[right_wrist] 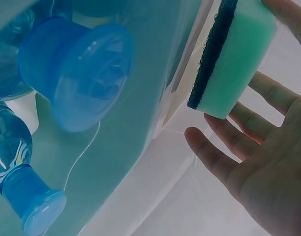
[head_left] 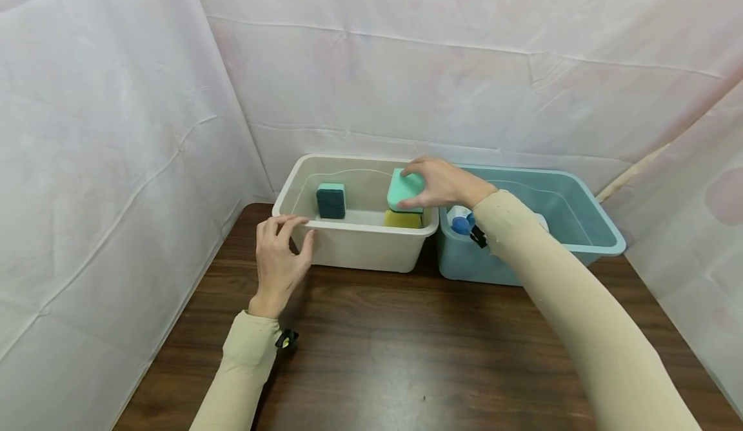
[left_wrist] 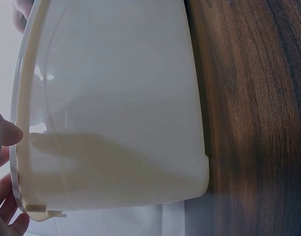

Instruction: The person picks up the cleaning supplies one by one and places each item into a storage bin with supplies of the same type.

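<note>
My right hand [head_left: 444, 182] pinches a green sponge [head_left: 404, 188] with a dark scouring layer beneath, above the right end of a cream bin [head_left: 360, 247]. In the right wrist view the sponge [right_wrist: 239, 59] sits between thumb and fingers. Under it, inside the bin, lies a yellow sponge [head_left: 402, 219]. Another green sponge [head_left: 331, 201] stands on edge at the bin's left, its dark side facing me. My left hand [head_left: 277, 260] grips the bin's near left rim; in the left wrist view thumb and fingers [left_wrist: 8, 209] lie at the rim.
A blue-green bin [head_left: 522, 270] stands close on the right. It holds clear bottles with blue caps [right_wrist: 91, 73], partly hidden by my right forearm in the head view. Both bins stand on a dark wooden table [head_left: 406, 353], with white sheeting [head_left: 371, 82] behind and at the sides.
</note>
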Demonstrator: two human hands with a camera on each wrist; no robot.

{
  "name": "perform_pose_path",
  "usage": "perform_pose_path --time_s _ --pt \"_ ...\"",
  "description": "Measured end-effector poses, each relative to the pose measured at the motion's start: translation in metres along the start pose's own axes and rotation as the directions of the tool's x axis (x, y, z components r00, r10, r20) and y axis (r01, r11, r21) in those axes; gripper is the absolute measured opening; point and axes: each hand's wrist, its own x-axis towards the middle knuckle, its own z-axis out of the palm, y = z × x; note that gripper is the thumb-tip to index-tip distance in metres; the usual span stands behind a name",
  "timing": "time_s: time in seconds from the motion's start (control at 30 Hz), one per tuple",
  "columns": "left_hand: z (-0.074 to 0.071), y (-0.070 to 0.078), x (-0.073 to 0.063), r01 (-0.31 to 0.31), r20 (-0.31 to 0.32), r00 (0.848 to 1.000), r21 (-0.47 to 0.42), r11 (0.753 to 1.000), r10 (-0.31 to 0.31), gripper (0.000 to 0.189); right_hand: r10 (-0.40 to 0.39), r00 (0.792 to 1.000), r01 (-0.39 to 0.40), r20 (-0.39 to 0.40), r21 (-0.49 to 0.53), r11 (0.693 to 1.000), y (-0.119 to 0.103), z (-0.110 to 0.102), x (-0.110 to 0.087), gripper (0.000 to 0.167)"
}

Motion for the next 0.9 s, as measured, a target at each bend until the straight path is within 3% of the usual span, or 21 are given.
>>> perform_pose_path --time_s 0.23,0.47,0.73,0.9 --pt "0.0 0.001 0.001 0.003 0.013 1.0 -0.001 1.0 -0.003 0.023 0.007 1.0 -0.007 0.012 -0.007 1.0 0.001 -0.001 0.002 0.081" --pt "0.001 0.0 0.001 -0.007 -0.022 1.0 -0.002 1.0 0.007 0.023 -0.007 1.0 0.007 0.015 -0.007 1.0 0.002 -0.003 0.007 0.081" --pt "0.002 0.001 -0.001 -0.004 -0.02 1.0 -0.012 1.0 0.004 0.022 0.017 0.997 -0.018 0.069 0.003 1.0 0.01 -0.002 0.001 0.081" --pt "0.002 0.001 0.001 -0.006 -0.024 1.0 -0.005 1.0 0.006 0.023 0.024 0.998 -0.024 0.064 0.0 1.0 0.013 -0.003 0.0 0.08"
